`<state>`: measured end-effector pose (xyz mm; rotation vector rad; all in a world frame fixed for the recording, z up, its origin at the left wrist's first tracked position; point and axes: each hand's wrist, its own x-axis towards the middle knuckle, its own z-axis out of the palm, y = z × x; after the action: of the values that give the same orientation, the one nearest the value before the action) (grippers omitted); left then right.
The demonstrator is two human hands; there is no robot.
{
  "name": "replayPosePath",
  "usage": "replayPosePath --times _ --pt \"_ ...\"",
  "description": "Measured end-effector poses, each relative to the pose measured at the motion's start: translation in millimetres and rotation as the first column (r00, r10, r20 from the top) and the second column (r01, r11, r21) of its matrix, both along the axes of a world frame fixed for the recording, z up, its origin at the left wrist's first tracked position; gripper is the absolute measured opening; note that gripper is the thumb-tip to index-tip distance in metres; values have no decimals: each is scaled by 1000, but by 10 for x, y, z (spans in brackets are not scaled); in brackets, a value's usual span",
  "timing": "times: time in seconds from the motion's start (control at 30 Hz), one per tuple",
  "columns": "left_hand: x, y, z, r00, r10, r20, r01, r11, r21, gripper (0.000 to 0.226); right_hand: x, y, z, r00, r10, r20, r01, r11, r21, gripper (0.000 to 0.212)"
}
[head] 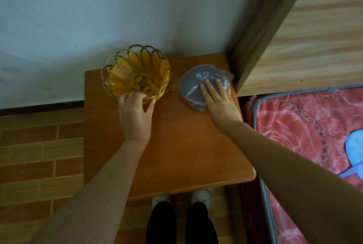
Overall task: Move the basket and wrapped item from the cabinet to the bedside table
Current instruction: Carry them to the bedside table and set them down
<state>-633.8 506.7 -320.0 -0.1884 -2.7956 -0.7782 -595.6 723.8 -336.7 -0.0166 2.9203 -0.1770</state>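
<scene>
A yellow woven basket (135, 74) with a looped gold wire rim stands at the far left of the orange wooden bedside table (176, 145). My left hand (135, 114) grips its near rim, fingers curled over the edge and thumb outside. To the right lies a round grey item wrapped in clear plastic (196, 84), near the table's far right corner. My right hand (218, 100) rests flat on top of it with straight fingers.
A pale wall runs behind the table. A light wooden headboard (304, 37) rises at the right. Beside the table lies a bed with a red patterned mattress (304, 125) and something blue on it. My feet (180, 198) stand on a brick-pattern floor.
</scene>
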Motion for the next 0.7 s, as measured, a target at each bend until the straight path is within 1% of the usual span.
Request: replayPosePath --times 0.23,0.43,0.53,0.63,0.7 --pt "26 -41 -32 1000 -11 0 11 999 -33 21 -82 -40 -9 999 -13 30 14 1000 -25 68" --pt "80 -83 0 999 -6 33 7 999 -52 20 132 -84 32 997 -47 -68 46 999 -20 65" --pt "107 -87 6 999 -7 35 9 999 -52 18 204 -118 -12 996 -81 -40 80 997 -19 62" --pt "117 -104 5 999 -3 42 5 999 -45 17 187 -131 -45 989 -132 -65 127 989 -77 68" --pt "118 -115 4 999 -7 50 9 999 -45 17 140 -136 -26 991 -137 -5 136 987 -81 70"
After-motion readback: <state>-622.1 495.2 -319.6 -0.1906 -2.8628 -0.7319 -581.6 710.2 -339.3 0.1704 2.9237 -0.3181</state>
